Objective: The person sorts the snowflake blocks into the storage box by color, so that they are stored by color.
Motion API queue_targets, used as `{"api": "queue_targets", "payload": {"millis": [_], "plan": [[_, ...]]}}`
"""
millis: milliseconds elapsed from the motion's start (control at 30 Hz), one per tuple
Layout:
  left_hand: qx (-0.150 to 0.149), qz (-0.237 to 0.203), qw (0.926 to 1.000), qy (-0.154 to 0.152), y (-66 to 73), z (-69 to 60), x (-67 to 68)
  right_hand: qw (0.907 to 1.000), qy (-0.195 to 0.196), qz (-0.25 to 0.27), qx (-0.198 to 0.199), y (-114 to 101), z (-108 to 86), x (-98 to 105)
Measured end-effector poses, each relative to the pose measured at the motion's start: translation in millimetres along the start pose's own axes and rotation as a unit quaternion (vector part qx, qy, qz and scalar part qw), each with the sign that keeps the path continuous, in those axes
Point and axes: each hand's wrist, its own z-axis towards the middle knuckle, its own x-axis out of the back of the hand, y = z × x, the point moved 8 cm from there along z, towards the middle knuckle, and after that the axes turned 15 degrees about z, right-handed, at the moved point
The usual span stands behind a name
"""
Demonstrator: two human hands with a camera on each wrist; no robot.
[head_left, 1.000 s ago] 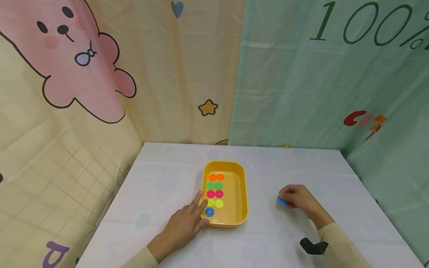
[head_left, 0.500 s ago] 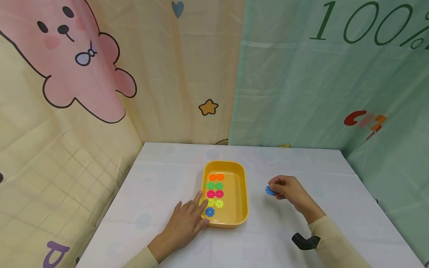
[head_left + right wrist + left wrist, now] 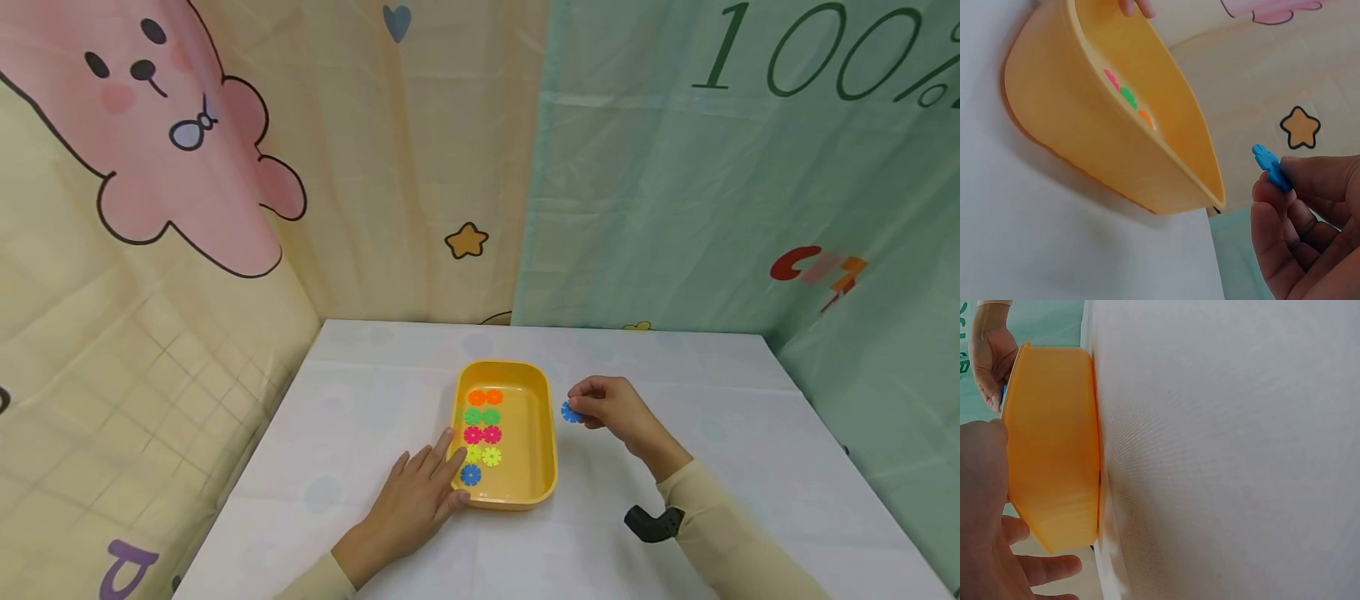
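Note:
Between thumb and fingertips my right hand [image 3: 617, 410] pinches a blue notched disc [image 3: 571, 412], held in the air just right of the yellow tray [image 3: 543, 442]. In the right wrist view that blue disc [image 3: 1270, 166] appears nearly edge-on, beyond the tray's rim. My left hand [image 3: 408, 504] rests with spread fingers on the tray's left rim. Inside the tray, on its left side, lie pairs of discs: orange [image 3: 494, 397], green [image 3: 491, 416], pink [image 3: 492, 435] and yellow [image 3: 491, 457]. Below them lies a single blue disc [image 3: 471, 475]. Fingertips partly cover the left yellow one.
A white cloth covers the table [image 3: 360, 392]. Printed curtains [image 3: 405, 167] hang behind and at both sides of it. A black curved piece [image 3: 654, 524] is fixed at the right sleeve.
My right hand has lifted the blue disc and carried it leftward and away from me, close to the tray. The left hand and tray stay in place.

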Motion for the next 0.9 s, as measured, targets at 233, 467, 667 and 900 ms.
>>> {"api": "queue_targets", "payload": {"millis": [233, 467, 667, 900], "plan": [[-0.004, -0.005, 1.0, -0.004, 0.0, -0.4, -0.1, 0.9996, -0.028, -0.002, -0.003, -5, 7.1, -27], [0.001, -0.01, 0.9999, -0.014, 0.0, 0.6, -1.0, 0.9982, -0.054, 0.016, -0.023, -4, 15.1, -52], [0.002, -0.01, 0.9998, -0.019, 0.6, 1.8, -0.1, 0.9969, -0.065, 0.026, -0.035, -2, 20.3, -66], [0.004, -0.01, 0.9996, -0.025, 0.2, 1.1, 0.3, 0.9956, -0.08, 0.022, -0.042, 1, 25.5, -80]]}}
